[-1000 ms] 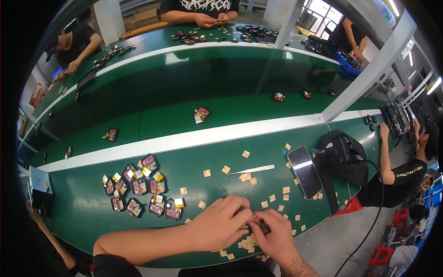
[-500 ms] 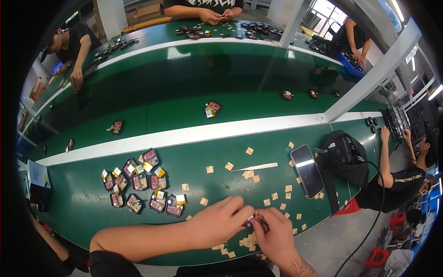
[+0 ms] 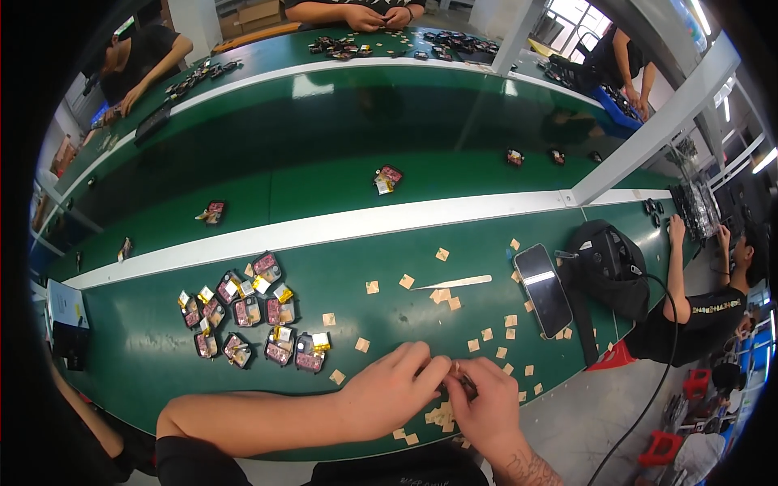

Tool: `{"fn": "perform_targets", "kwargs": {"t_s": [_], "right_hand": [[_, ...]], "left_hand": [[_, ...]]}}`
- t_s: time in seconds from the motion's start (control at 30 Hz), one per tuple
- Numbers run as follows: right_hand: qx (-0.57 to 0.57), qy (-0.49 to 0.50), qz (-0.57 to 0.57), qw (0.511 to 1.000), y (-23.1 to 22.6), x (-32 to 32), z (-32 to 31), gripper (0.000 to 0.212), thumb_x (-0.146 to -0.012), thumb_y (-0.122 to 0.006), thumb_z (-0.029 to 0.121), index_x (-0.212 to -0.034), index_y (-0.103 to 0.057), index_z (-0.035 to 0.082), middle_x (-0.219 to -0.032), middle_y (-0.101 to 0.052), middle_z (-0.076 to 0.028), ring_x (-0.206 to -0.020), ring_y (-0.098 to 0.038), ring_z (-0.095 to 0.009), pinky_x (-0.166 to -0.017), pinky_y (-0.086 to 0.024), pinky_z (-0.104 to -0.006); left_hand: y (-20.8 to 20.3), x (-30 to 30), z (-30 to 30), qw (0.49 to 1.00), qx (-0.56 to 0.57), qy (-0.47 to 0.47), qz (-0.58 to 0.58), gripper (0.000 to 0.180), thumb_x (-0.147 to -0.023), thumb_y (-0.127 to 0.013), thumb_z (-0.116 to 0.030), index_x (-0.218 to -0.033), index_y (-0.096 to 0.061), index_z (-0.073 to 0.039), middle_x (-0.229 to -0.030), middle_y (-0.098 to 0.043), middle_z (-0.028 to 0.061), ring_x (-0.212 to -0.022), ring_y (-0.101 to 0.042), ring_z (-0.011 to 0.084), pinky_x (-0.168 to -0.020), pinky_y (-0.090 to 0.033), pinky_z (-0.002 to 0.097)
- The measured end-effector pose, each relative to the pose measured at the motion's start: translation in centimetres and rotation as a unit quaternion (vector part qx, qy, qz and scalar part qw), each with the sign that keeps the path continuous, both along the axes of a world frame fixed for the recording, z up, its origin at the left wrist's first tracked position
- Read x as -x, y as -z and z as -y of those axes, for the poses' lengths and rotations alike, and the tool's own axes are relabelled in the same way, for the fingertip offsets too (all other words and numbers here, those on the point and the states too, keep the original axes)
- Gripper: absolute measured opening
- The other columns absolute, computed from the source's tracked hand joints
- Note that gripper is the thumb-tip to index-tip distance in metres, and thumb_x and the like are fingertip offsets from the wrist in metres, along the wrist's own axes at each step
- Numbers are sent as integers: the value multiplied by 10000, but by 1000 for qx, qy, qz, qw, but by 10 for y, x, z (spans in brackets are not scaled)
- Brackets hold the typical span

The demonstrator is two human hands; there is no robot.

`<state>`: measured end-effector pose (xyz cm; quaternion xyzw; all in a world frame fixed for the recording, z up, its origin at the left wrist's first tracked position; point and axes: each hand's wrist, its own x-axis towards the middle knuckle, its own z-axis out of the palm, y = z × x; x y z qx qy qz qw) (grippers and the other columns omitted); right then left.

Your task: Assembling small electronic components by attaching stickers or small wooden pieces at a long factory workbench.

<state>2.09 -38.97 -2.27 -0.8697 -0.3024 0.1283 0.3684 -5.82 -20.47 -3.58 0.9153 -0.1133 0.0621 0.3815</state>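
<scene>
My left hand [image 3: 397,385] and my right hand [image 3: 488,403] meet at the front of the green bench, fingertips pinched together. Between them shows a small dark piece [image 3: 465,383], mostly covered by my fingers, so its kind stays unclear. Small tan square pads [image 3: 442,416] lie in a heap just under my hands, and more are scattered over the bench. To the left sit several opened dark electronic housings [image 3: 246,311] with reddish circuit boards and silver-yellow battery cells. Beyond my hands lie a pair of tweezers [image 3: 463,282].
A phone [image 3: 543,292] and a black bag [image 3: 604,271] with a cable rest at the right. Behind a white rail [image 3: 340,227], a green conveyor belt [image 3: 284,178] carries spaced-out housings [image 3: 387,179]. A white-and-black box [image 3: 68,316] stands far left. Co-workers sit across and at the right.
The housings on the belt have shifted slightly right. My fingers have drawn closer together, hiding a pale bit that showed between them. A co-worker at the far left has pulled an arm back.
</scene>
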Motion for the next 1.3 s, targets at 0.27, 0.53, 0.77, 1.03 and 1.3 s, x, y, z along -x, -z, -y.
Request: {"fn": "perform_targets", "kwargs": {"t_s": [0.27,0.53,0.77,1.03,1.3], "right_hand": [[-17,1,5,1000,3,8,16,224,-934,-695,-7,-1151,-733,32,-1011,-686,-113,-739,-720,-267,-647,-582,-350],[-47,-7,-54,997,4,7,18,281,-936,-661,-53,-1203,-707,17,-1028,-670,-124,-783,-724,-266,-667,-582,-344],[-59,-7,-60,996,-2,4,19,267,-942,-698,-12,-1207,-701,17,-1018,-673,-124,-808,-727,-274,-670,-579,-350],[-83,2,-82,993,-1,-10,19,232,-932,-758,75,-1149,-705,12,-988,-704,-135,-818,-717,-301,-703,-575,-365],[-184,3,-165,969,-11,-14,29,167,-947,-777,59,-1093,-723,-1,-838,-637,-42,-635,-519,-73,-583,-424,-264]], "left_hand": [[0,0,3,1000,-12,-9,4,418,-918,-765,-164,-1238,-534,-27,-1060,-497,141,-1010,-608,329,-835,-566,422],[2,0,5,1000,-18,-17,6,462,-884,-827,-157,-1250,-585,-12,-1049,-526,151,-931,-621,350,-767,-548,430],[0,-2,0,999,-43,-2,-14,384,-894,-835,-172,-1226,-668,-75,-1060,-549,122,-943,-633,310,-753,-574,404],[1,-8,-10,993,-57,71,69,332,-868,-853,-127,-1174,-728,-97,-1096,-605,116,-925,-654,297,-753,-583,383],[-36,-13,-1,989,120,22,-88,422,-961,-779,-96,-1353,-624,-79,-1103,-645,120,-891,-669,250,-785,-565,357]]}}
